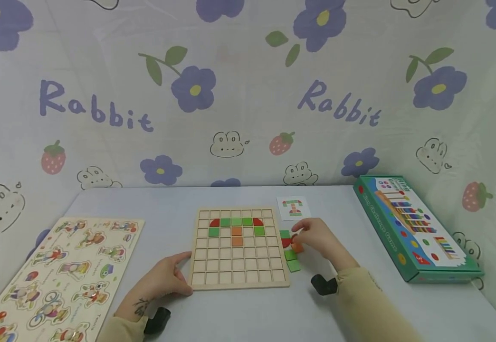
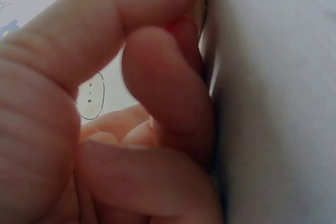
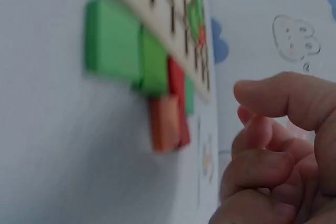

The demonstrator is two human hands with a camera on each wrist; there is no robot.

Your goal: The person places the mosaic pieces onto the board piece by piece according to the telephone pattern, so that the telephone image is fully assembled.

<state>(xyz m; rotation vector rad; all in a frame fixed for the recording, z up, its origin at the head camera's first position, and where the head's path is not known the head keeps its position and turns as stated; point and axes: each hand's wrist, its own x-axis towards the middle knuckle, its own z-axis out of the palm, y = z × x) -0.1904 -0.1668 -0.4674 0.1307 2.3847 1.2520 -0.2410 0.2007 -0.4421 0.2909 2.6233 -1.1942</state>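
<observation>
From where I stand, the tabletop carries everything. A picture board lies along its left side and a green game box along its right, apparently pushed aside to leave the middle for working. There the wooden grid board sits flat. The left hand rests thumb and fingers against its left edge, slightly bent rather than clenched, likely to stop it sliding. The right hand, loosely bent and holding nothing, hovers by the board's right side. Beyond it lies a card, face up, presumably for easy checking. Smallest are the set tiles, filling upper cells much like the card's top, and the loose tiles, heaped beside the board within easy reach.
</observation>
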